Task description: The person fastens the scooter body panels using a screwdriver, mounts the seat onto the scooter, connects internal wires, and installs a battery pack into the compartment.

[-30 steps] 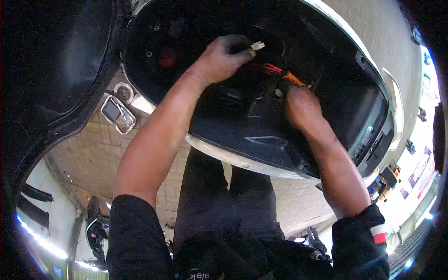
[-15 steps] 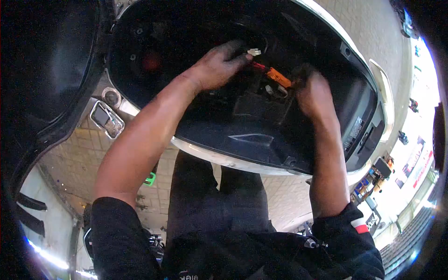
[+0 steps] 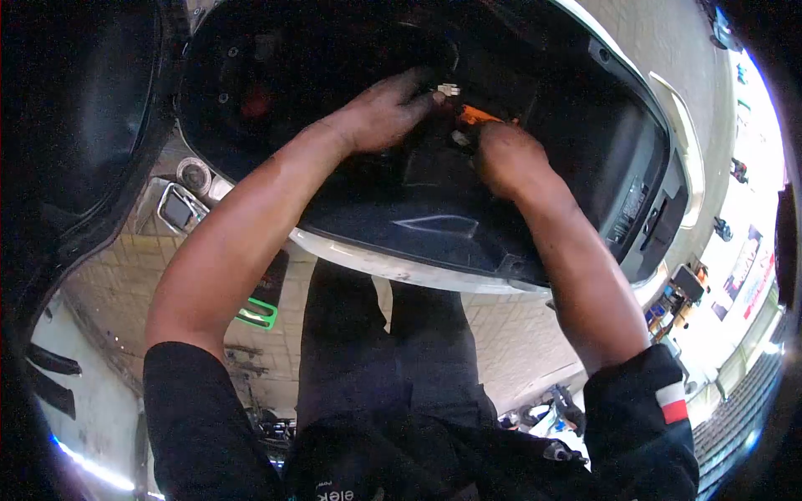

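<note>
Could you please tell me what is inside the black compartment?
The left hand with a white plug, the right hand at an orange part; whatever lies beneath the hands is covered.

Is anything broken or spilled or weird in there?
Nothing looks spilled or broken, though the dark compartment hides small details. One slightly odd thing: the white connector in the left hand seems loose, its outer end plugged into nothing visible.
</note>
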